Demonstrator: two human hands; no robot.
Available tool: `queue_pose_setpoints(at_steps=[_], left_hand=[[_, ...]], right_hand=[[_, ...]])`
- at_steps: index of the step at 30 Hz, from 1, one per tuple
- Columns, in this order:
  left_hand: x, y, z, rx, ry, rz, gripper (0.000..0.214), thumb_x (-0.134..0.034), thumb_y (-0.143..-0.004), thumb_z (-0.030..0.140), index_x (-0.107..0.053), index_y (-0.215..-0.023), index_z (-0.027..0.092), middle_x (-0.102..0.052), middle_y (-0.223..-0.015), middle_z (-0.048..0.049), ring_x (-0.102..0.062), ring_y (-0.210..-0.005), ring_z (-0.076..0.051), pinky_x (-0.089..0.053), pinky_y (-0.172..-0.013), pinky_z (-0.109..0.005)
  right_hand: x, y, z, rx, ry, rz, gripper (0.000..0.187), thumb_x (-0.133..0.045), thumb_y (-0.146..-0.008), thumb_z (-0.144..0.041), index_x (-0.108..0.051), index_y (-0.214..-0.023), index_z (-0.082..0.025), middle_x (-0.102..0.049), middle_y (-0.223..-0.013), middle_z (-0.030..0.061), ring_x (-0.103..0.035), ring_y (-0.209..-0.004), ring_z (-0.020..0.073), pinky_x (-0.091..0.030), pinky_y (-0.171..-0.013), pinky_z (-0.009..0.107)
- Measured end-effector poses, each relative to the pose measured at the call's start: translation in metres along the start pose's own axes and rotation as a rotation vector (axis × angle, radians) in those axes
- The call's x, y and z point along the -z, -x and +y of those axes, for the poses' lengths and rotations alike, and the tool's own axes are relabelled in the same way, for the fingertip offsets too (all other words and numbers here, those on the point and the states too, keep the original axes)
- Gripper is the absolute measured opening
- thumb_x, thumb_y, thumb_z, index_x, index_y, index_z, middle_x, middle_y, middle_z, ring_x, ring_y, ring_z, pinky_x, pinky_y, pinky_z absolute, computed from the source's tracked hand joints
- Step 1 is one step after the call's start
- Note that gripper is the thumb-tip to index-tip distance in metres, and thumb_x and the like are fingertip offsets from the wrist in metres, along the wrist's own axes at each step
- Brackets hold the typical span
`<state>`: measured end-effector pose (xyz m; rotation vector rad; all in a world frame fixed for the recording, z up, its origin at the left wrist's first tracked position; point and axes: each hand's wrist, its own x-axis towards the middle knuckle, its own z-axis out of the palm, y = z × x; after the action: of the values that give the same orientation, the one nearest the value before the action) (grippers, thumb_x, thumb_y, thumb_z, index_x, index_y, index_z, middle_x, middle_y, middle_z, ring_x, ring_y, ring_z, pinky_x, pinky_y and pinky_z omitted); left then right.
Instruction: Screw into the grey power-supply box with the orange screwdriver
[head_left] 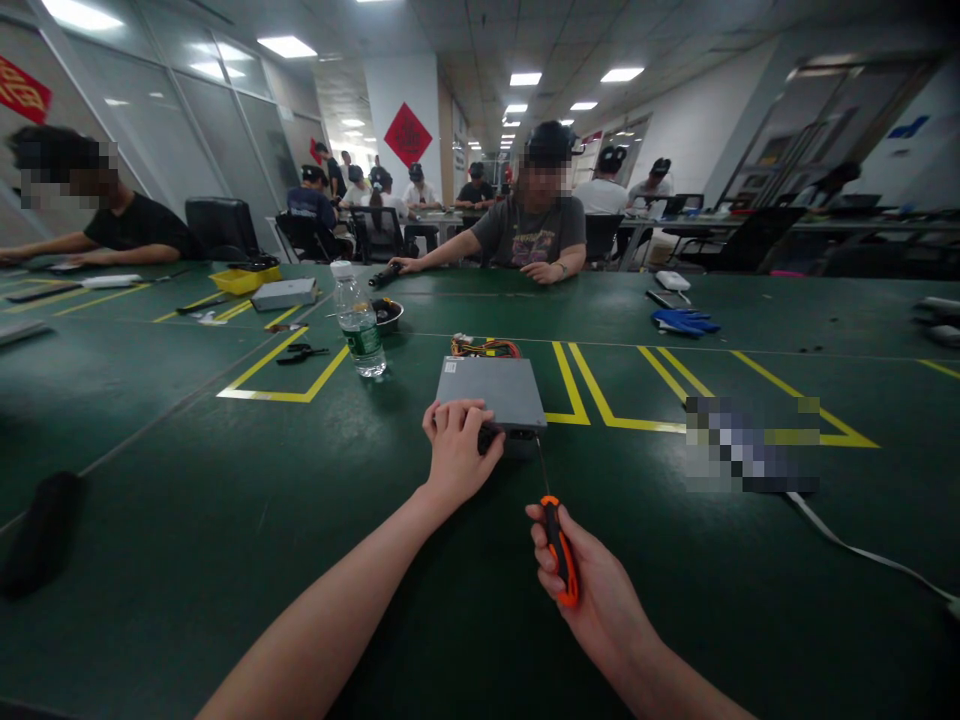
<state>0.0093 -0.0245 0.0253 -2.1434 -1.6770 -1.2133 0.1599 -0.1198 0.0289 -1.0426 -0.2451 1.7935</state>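
Screwdriver (pixel 556 545), 1 piece, is gripped by the right hand (pixel 594 580), the left hand (pixel 456 448) clasping 1 grey box (pixel 499 385).

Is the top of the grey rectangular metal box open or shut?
Shut: the grey rectangular metal box shows a continuous flat panel on top. Screw tightness: cannot tell.

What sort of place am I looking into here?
Probably a shared electronics workshop or training room: a long green worktable marked with yellow tape, a screwdriver held at a grey metal box with coloured wires behind it, and several people seated farther back.
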Motion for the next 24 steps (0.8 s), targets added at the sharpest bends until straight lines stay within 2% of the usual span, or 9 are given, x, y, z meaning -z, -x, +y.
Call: queue_pose_setpoints(at_steps=[2, 6, 11, 16, 20, 24], left_hand=[[-0.0001, 0.0001, 0.0003, 0.0, -0.003, 0.003, 0.019, -0.061, -0.075, 0.031, -0.055, -0.092, 0.024, -0.058, -0.107, -0.0035, -0.046, -0.106, -0.023, -0.023, -0.103, -0.047], [-0.0002, 0.0001, 0.0002, -0.002, -0.005, 0.0, 0.02, -0.062, -0.075, 0.031, -0.055, -0.092, 0.024, -0.058, -0.107, -0.0033, -0.046, -0.106, -0.023, -0.022, -0.103, -0.046], [0.0, 0.0, 0.0006, 0.005, 0.001, -0.002, 0.019, -0.062, -0.075, 0.031, -0.055, -0.092, 0.024, -0.058, -0.107, -0.0037, -0.046, -0.106, -0.023, -0.022, -0.103, -0.047], [0.0006, 0.0001, 0.0009, 0.004, 0.002, -0.006, 0.02, -0.062, -0.075, 0.031, -0.055, -0.092, 0.024, -0.058, -0.107, -0.0037, -0.046, -0.105, -0.023, -0.022, -0.103, -0.046], [0.001, -0.0001, 0.0007, 0.003, 0.002, -0.012, 0.019, -0.062, -0.075, 0.03, -0.055, -0.092, 0.024, -0.058, -0.107, -0.0036, -0.046, -0.106, -0.023, -0.023, -0.103, -0.047], [0.0012, -0.0004, 0.0007, 0.001, 0.001, -0.011, 0.019, -0.061, -0.076, 0.031, -0.055, -0.092, 0.024, -0.058, -0.107, -0.0035, -0.046, -0.106, -0.023, -0.023, -0.103, -0.047]], right_hand=[[-0.0002, -0.0009, 0.0007, 0.026, 0.006, 0.012, 0.023, -0.068, -0.075, -0.033, -0.064, -0.086, -0.013, -0.056, -0.066, 0.0007, -0.045, -0.048, 0.006, -0.032, -0.035, 0.013], [-0.0002, 0.0007, 0.001, 0.108, 0.035, 0.024, 0.023, -0.076, -0.067, -0.03, -0.061, -0.074, -0.014, -0.057, -0.067, 0.0002, -0.045, -0.048, 0.0056, -0.029, -0.034, 0.012], [-0.0005, 0.0013, 0.0, 0.017, 0.014, 0.005, 0.024, -0.071, -0.072, -0.034, -0.064, -0.082, -0.013, -0.055, -0.065, 0.0003, -0.045, -0.048, 0.006, -0.032, -0.036, 0.013], [-0.0013, 0.001, -0.0015, 0.109, 0.034, 0.027, 0.023, -0.076, -0.067, -0.032, -0.062, -0.076, -0.015, -0.056, -0.067, -0.0004, -0.044, -0.048, 0.0057, -0.028, -0.034, 0.013], [0.0003, 0.0019, -0.0013, 0.052, 0.055, 0.002, 0.027, -0.072, -0.071, -0.038, -0.064, -0.078, -0.013, -0.055, -0.064, 0.0001, -0.043, -0.047, 0.0059, -0.031, -0.037, 0.014], [0.0017, 0.0033, 0.0046, 0.037, 0.15, -0.042, 0.032, -0.067, -0.075, -0.044, -0.064, -0.082, -0.013, -0.054, -0.061, -0.0006, -0.04, -0.044, 0.0056, -0.029, -0.037, 0.015]])
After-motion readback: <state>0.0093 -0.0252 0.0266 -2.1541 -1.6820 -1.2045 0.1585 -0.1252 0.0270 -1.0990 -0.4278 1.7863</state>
